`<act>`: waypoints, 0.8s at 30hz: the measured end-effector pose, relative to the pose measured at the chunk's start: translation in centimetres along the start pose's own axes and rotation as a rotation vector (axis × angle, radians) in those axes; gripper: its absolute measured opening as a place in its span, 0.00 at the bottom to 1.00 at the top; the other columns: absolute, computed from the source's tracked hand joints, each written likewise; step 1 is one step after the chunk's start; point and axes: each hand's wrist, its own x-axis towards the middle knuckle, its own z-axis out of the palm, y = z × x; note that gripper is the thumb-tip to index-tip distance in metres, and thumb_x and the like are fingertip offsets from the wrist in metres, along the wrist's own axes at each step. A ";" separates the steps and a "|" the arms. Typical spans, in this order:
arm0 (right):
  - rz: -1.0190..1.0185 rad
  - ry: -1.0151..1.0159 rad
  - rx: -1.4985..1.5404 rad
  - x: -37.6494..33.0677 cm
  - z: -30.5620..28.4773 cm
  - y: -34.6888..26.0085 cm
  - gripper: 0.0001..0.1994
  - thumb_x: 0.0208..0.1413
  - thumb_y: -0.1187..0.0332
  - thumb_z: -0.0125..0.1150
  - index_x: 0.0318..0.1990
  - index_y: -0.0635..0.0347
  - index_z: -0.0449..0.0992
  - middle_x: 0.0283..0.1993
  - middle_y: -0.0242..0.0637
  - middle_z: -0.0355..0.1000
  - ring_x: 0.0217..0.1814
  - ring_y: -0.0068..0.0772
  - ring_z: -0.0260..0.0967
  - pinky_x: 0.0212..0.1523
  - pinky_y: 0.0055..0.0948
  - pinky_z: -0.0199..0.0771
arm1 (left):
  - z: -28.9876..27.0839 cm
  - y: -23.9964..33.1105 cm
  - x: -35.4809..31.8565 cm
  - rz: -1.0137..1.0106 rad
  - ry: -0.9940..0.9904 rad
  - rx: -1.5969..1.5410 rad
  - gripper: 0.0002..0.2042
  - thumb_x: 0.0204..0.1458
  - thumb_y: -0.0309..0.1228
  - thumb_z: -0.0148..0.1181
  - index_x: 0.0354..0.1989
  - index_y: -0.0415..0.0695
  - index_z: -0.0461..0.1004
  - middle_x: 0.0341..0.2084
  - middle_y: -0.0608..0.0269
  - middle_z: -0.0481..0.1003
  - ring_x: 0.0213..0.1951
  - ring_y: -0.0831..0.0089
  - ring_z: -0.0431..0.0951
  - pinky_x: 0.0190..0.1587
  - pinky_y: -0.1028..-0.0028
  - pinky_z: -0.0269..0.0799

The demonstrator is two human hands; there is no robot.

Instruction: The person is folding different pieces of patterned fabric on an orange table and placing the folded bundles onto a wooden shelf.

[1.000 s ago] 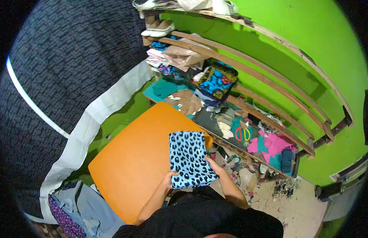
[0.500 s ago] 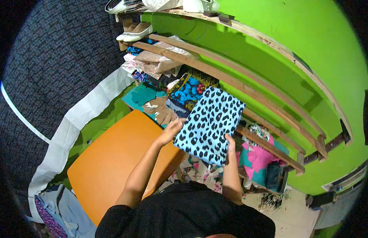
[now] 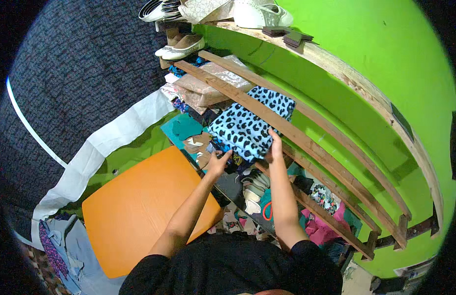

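Observation:
A folded piece of light blue fabric with black leopard spots lies slanted over a pile of cloth, its far part tucked below a wooden slat. My right hand grips its right edge, thumb on top and the other fingers hidden beneath. At the near left edge is my left hand, thumb and fingers apart, fingertips close against the fabric; whether they touch it I cannot tell. Under the fabric, a dark cloth with blue and yellow print peeks out.
Long wooden slats cross above the piles. An orange tabletop stands at left. Wrapped packages, white shoes and teal scraps are at the far left. Pink cloth lies at right, before a green wall.
The leopard-spotted fabric has moved away from me and partly under the slat, onto the pile. My left hand has come off its left side to the near edge; my right hand still grips it.

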 end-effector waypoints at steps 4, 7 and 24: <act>-0.047 0.248 -0.287 4.4 -1.5 4.8 0.19 0.41 0.60 0.55 0.41 0.61 0.68 0.43 0.38 0.66 0.42 0.36 0.64 0.43 0.37 0.62 | 0.0 -1.0 2.1 -0.035 -0.103 0.030 0.22 0.37 0.40 0.61 0.33 0.37 0.61 0.26 0.59 0.67 0.24 0.74 0.69 0.23 0.77 0.66; 0.132 0.101 0.016 4.0 -1.7 5.6 0.19 0.43 0.62 0.54 0.43 0.62 0.66 0.44 0.37 0.66 0.42 0.36 0.65 0.42 0.34 0.65 | -0.6 -2.4 2.6 -0.017 -0.093 -0.055 0.18 0.38 0.35 0.61 0.30 0.38 0.61 0.23 0.62 0.65 0.24 0.75 0.68 0.21 0.77 0.67; 0.188 0.116 0.108 4.5 -0.5 3.1 0.15 0.48 0.65 0.48 0.43 0.62 0.65 0.43 0.38 0.66 0.42 0.38 0.65 0.42 0.37 0.65 | 0.9 -1.6 1.7 0.010 -0.099 0.128 0.20 0.39 0.44 0.59 0.19 0.41 0.60 0.14 0.66 0.62 0.18 0.79 0.63 0.18 0.77 0.60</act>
